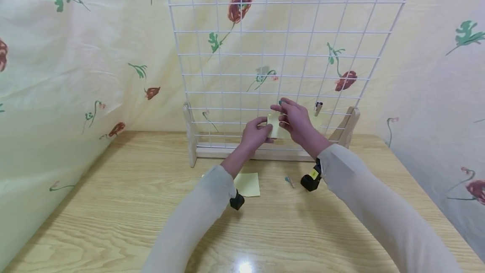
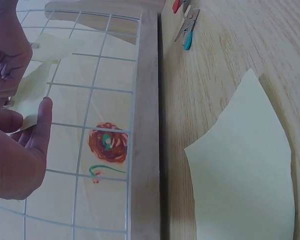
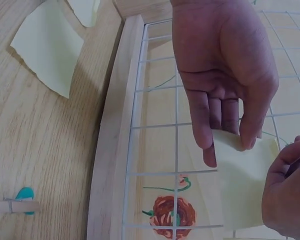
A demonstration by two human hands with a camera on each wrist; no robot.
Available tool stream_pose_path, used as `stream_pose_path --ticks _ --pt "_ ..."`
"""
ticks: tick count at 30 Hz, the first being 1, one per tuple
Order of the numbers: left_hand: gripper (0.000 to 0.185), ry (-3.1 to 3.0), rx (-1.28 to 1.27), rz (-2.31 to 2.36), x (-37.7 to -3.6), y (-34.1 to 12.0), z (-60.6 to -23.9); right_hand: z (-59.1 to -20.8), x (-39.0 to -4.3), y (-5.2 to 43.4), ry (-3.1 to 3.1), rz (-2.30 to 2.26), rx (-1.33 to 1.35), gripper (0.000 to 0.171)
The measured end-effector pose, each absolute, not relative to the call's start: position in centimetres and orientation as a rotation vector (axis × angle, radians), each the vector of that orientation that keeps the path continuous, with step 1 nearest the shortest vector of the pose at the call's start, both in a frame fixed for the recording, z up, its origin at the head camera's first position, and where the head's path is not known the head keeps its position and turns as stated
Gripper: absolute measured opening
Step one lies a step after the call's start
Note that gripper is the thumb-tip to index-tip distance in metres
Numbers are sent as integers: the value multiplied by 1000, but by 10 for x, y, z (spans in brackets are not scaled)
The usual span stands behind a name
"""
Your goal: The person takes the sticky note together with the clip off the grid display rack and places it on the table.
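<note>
At the lower part of the white wire grid [image 1: 265, 74], my left hand [image 1: 256, 133] pinches the left edge of a pale yellow paper piece [image 1: 273, 126] between thumb and fingers. The right wrist view shows this paper [image 3: 242, 182] upright against the wires. My right hand [image 1: 297, 120] is at the paper's upper right and pinches a small clothespin with a teal end [image 1: 281, 102], mostly hidden by the fingers. Right of that hand, a dark-tipped clothespin [image 1: 318, 108] sits on the grid, with another pale paper [image 1: 315, 119] below it.
The grid stands in a wooden base [image 1: 250, 153]. On the table lie a pale yellow paper [image 1: 248, 184], partly behind my left sleeve, and a teal-and-wood clothespin [image 1: 289, 181]. In the left wrist view, a red clothespin [image 2: 177, 6] shows at the top edge.
</note>
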State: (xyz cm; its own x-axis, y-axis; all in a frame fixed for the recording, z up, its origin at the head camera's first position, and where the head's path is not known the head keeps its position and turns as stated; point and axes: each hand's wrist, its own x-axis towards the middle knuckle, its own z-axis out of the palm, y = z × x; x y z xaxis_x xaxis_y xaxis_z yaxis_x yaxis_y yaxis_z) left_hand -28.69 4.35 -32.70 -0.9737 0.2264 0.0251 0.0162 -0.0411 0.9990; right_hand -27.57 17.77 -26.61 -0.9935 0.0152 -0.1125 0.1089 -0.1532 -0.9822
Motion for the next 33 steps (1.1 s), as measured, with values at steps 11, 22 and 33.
stream_pose_path --ticks 11,22,33 --pt "43 2126 241 2130 -290 42 -331 -265 -280 174 1991 -2352 216 45" --pt "41 2106 200 2160 -288 44 -331 -269 -282 172 1945 -2423 244 43" --pt "36 2057 215 2205 -289 45 -327 -264 -283 169 1781 -2564 219 44"
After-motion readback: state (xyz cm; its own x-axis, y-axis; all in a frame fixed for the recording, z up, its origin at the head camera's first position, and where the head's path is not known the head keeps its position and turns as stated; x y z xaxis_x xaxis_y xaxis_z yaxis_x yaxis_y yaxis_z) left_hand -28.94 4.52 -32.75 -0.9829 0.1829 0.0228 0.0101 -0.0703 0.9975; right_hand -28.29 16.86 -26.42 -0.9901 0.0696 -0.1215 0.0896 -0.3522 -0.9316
